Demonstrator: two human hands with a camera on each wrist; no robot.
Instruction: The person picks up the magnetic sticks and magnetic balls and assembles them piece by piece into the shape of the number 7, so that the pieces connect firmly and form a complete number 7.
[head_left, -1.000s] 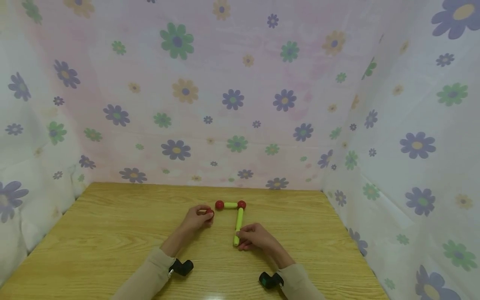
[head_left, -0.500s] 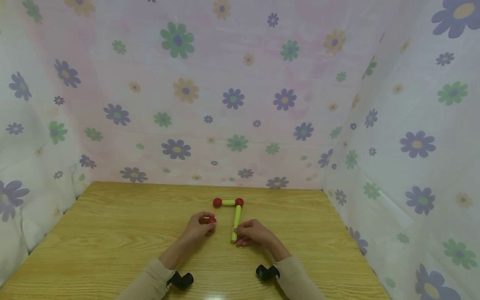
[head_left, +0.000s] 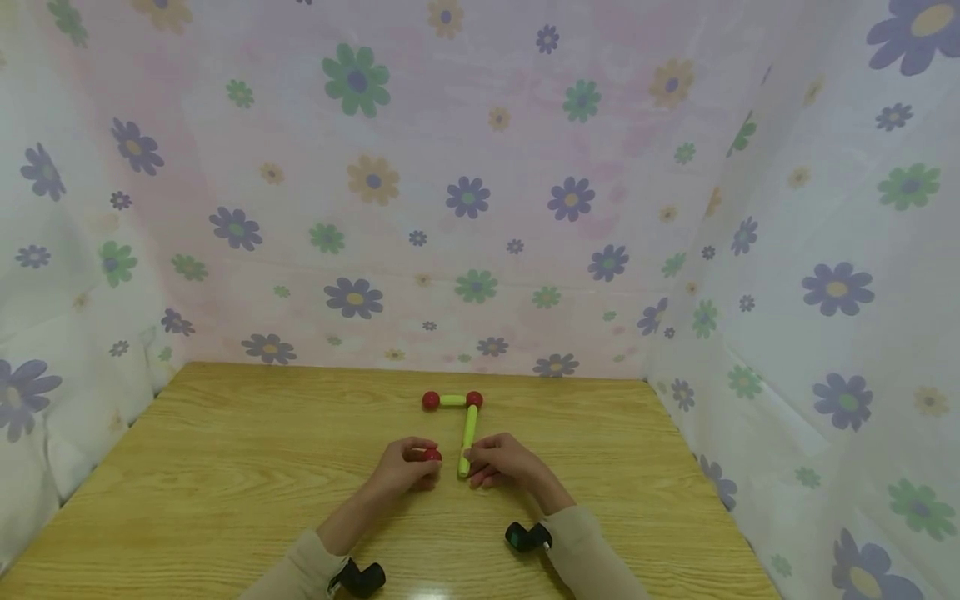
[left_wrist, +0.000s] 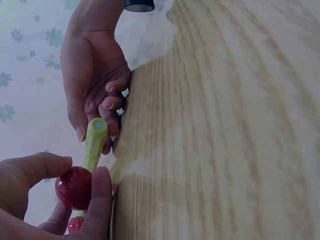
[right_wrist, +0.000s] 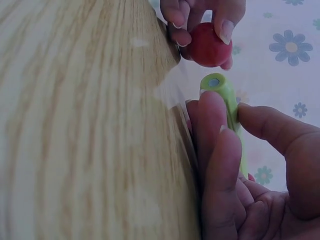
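My left hand [head_left: 405,467] pinches a shiny red ball [left_wrist: 74,188] between thumb and fingers. Close to its right, my right hand [head_left: 507,463] pinches a long yellow-green rod [head_left: 469,427] near its free end. That end shows a round silvery disc [right_wrist: 214,82] in the right wrist view, with a small gap between it and the ball. The rod's far end meets a second red ball [head_left: 474,400]. From there a short yellow-green rod [head_left: 452,401] runs left to a third red ball [head_left: 431,401], so the joined pieces form a corner.
The work lies on a wood-grain table [head_left: 247,450]. A flower-patterned cloth [head_left: 420,267] hangs behind it and along both sides. Black wrist cameras [head_left: 360,577] sit at the cuffs of both beige sleeves [head_left: 592,554].
The left hand has brought its ball nearer and rightward, down toward the rod's free end. The right hand has shifted slightly left with the rod, and the joined pieces have moved with it.
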